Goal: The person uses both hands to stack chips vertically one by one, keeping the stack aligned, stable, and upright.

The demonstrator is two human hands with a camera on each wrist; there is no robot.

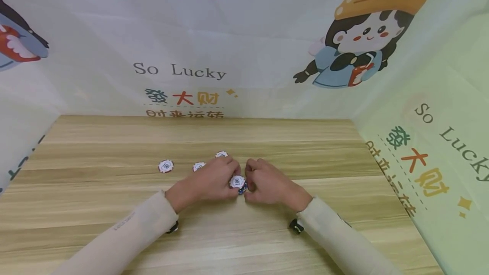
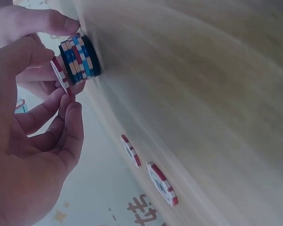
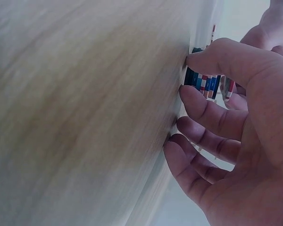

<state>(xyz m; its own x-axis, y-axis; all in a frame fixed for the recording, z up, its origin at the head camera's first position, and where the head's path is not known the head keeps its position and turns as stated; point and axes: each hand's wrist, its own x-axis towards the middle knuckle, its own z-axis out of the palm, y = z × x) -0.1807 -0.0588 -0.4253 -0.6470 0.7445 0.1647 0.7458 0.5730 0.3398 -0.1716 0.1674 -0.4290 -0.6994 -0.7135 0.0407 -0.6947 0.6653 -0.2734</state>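
My left hand pinches a red-and-white poker chip just above a stack of poker chips. The held chip is tilted against the stack's top, with a gap on one side. In the head view its white face reads 100. The stack has mixed blue, red, white and dark edges, darkest at the bottom. From the other side, my right hand holds the stack near the table, thumb and index finger about it. The right wrist view shows that hand's fingertips down at the table surface.
Loose white-faced chips lie to the left: one chip farthest left, another beside my left hand and a third behind it, partly covered. Printed cloth walls border the wooden table at the back and sides.
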